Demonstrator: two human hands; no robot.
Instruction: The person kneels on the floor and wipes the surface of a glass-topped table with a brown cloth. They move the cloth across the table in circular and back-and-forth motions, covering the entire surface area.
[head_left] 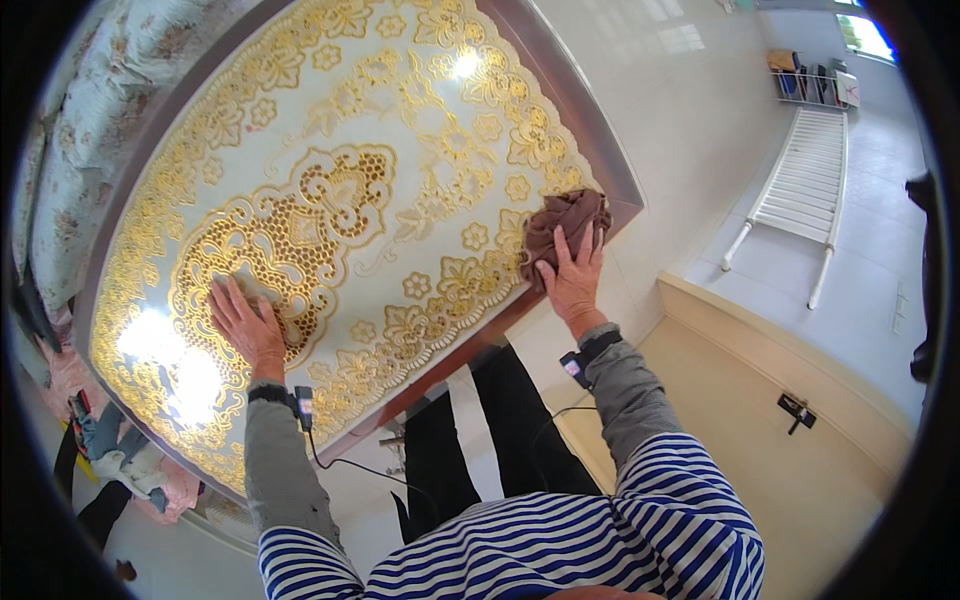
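Right fingers [585, 243]: spread apart and laid flat over a brown cloth [566, 222], pressing it down rather than gripping it. We see the right hand [572, 278] palm-down, thumb out to the left side of the cloth.

Cloth: crumpled, brown, lying at the near right corner of the worktop [350, 180], partly over the edge strip.

Left fingers [228, 300]: apart and flat, clamped on nothing. The left hand [248, 328] rests palm-down on the bare cover of the worktop, well apart from the cloth, toward the near left side.

Wrists: each carries a dark band [597, 349] with a small device; a thin black cable [350, 465] runs down from the left one. Sleeves are grey at the forearm, with a blue-and-white striped top [640, 530] above.

Worktop: a long table with a glossy white cover bearing a gold floral and lattice pattern, framed by a dark reddish-brown rim [600, 150]. Bright light reflections sit near the left hand and at the far end.

Surroundings: pale tiled floor [690, 120] to the right; a white slatted rack [805, 185] lying on it; a small shelf [815, 85] with items beyond; floral bedding [70, 170] along the left; clothes [125, 460] heaped on the floor at lower left.
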